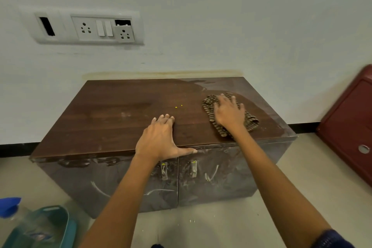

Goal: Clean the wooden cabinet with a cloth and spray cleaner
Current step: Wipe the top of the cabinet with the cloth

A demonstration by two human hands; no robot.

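Note:
A low dark wooden cabinet [112, 119] stands against the wall, with two dusty front doors and small metal handles. My right hand [228, 111] presses flat on a brown patterned cloth [209, 104] on the right part of the top, fingers spread. A wet sheen shows on the top behind the cloth. My left hand [161, 141] rests flat near the top's front edge, thumb along the edge, holding nothing. A spray bottle with a blue head [9, 206] shows at the bottom left.
A teal plastic basket [58, 219] sits on the floor beside the bottle. A dark red plastic object [350, 127] leans at the right. A switch and socket panel [88, 28] is on the wall above. Pale tiled floor surrounds the cabinet.

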